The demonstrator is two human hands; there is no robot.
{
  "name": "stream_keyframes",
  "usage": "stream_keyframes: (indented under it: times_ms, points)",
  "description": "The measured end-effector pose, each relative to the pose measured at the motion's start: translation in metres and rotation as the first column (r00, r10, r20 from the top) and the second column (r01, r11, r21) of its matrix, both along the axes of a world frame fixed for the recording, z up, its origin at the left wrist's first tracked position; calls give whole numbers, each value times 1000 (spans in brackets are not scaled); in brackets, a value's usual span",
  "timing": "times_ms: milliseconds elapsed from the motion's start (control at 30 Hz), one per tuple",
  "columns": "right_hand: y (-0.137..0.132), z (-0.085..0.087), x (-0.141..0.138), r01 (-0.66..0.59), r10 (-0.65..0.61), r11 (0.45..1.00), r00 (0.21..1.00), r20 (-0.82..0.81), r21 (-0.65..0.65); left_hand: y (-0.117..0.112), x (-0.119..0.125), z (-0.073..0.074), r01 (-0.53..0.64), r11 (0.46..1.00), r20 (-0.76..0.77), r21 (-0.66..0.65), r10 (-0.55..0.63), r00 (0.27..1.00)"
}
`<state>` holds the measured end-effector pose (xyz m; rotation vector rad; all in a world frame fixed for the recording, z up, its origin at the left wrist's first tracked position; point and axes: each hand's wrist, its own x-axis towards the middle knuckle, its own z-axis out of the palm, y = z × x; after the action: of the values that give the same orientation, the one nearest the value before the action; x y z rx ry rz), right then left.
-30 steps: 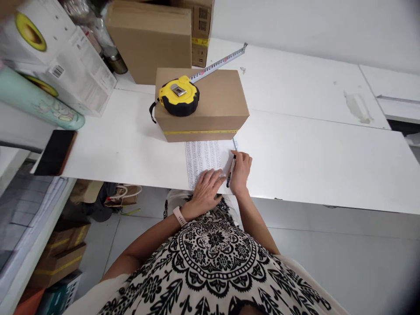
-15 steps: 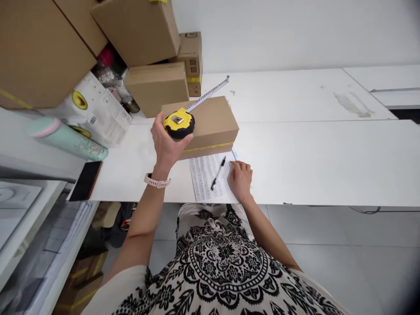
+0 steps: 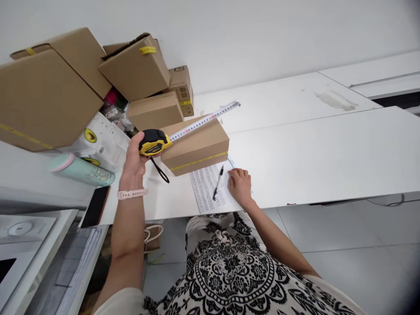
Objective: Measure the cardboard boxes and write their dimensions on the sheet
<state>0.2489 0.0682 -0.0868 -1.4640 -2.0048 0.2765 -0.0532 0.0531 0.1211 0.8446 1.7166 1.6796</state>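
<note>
My left hand [image 3: 133, 159] is wrapped round a yellow and black tape measure [image 3: 154, 142], whose black wrist strap [image 3: 160, 170] dangles below. From the case the white blade [image 3: 200, 124] sticks out up and to the right, over the top of a closed cardboard box [image 3: 200, 151] sealed with yellow tape. My right hand [image 3: 240, 187] rests on the right edge of a printed sheet of paper [image 3: 205, 192], fingers loosely bent and holding nothing that I can see. Just left of it a black-and-clear pen [image 3: 218, 183] lies on the sheet. Part of the sheet is hidden under the box.
Several cardboard boxes [image 3: 134, 70] are piled at the back left against the wall. A white carton with avocado pictures [image 3: 106, 146], a mint-green bottle [image 3: 83, 170] and a dark phone [image 3: 95, 206] are at the left. The white table [image 3: 295, 157] stretches right.
My left hand has turned the tape measure and moved it left, so its side and strap now show and the blade faces up. My right hand stays on the sheet. The view has shifted.
</note>
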Motion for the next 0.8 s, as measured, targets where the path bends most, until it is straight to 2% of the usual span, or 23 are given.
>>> stream_keyframes:
  times_ms: [67, 167, 333, 467, 533, 633, 800]
  points:
    - [0, 0, 0, 3, -3, 1000, 1000, -7, -2, -3, -15, 11, 43, 999, 33, -25, -42, 999]
    - [1, 0, 0, 3, -3, 1000, 1000, -8, -18, -3, -35, 17, 76, 992, 52, -97, -72, 996]
    - [1, -2, -1, 14, -15, 1000, 998, -64, -20, 6, -57, 14, 103, 983, 29, -151, -100, 995]
    - [3, 2, 2, 44, -38, 999, 967, -252, 21, 13, -67, 11, 130, 977, 32, -171, -126, 991]
    - [8, 13, 3, 54, -30, 997, 928, -372, 54, 16, -71, 11, 144, 972, 41, -183, -139, 989]
    - [24, 41, 2, 24, 21, 996, 870, -493, 85, 19, -76, 13, 160, 968, 49, -193, -153, 987]
    - [67, 89, -11, -132, 131, 991, 836, -533, 36, 20, -84, 15, 167, 966, 59, -197, -158, 986]
